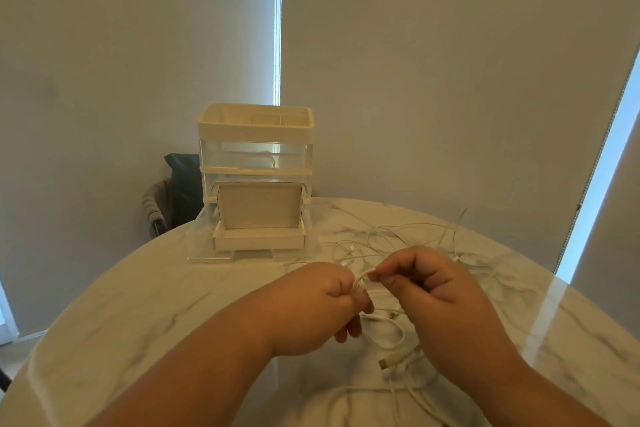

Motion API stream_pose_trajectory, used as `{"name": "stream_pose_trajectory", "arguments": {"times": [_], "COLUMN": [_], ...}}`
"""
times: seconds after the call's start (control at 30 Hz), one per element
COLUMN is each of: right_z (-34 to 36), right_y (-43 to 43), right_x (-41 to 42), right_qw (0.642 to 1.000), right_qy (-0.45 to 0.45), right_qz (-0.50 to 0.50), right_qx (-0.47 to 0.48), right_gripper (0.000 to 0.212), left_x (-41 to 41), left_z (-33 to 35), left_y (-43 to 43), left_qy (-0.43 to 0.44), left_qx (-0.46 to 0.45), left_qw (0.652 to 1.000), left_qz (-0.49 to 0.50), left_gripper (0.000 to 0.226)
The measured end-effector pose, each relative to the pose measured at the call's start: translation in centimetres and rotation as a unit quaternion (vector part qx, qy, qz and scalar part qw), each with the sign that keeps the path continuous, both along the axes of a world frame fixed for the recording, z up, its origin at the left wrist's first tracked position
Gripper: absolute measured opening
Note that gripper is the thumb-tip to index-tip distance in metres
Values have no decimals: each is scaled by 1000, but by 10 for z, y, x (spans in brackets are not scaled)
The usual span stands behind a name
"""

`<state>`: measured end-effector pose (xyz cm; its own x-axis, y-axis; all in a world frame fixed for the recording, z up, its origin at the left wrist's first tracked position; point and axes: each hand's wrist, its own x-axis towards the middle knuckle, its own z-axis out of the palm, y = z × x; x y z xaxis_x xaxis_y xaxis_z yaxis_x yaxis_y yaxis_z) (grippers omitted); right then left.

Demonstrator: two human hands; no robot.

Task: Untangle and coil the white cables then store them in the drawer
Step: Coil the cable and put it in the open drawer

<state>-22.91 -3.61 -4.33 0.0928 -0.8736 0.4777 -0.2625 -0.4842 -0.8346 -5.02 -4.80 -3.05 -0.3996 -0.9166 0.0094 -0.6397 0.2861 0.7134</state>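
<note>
The white cable you are working on is held up just above the tabletop, stretched across the short gap between your two hands. Your left hand has its fingers curled round a small bunch of that cable, thumb side up. Your right hand pinches the cable between thumb and fingertips just beside the left hand's knuckles, with its other fingers folded in.

Below your hands more of the cable drops in a loop onto the tabletop, and a USB plug lies flat near your right wrist. The loose cables are spread in a thin tangle behind your right hand, reaching toward the far edge of the tabletop; how many there are, you cannot tell from here.

The drawer stands pulled out toward you at the bottom of the drawer unit, which sits on the far side of the tabletop, to the left of the tangle. No cable lies in it.

Behind the unit a chair with dark cloth over its back shows past the tabletop's rim, and pale blinds fill the background.
</note>
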Motion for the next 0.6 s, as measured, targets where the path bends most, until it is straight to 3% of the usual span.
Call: {"name": "stream_pose_trajectory", "arguments": {"times": [0.1, 0.3, 0.47, 0.6], "right_z": [2, 1, 1, -2], "right_y": [-5, -6, -7, -11], "right_x": [-3, -6, -4, -3], "right_qw": [998, 995, 997, 1000], "right_qy": [-1, 7, 10, -27], "right_qz": [-64, -87, -66, 1], "right_qx": [-15, -40, -38, 11], "right_gripper": [19, 15, 13, 10], "left_x": [0, 0, -1, 1], "left_z": [6, 12, 12, 12], "left_y": [4, 11, 13, 12], "left_qy": [20, 75, 103, 194], "left_qx": [14, 29, 13, 40], "left_qw": [1000, 996, 994, 977], "left_qz": [-15, -26, -40, -82], "left_gripper": [31, 43, 48, 54]}}
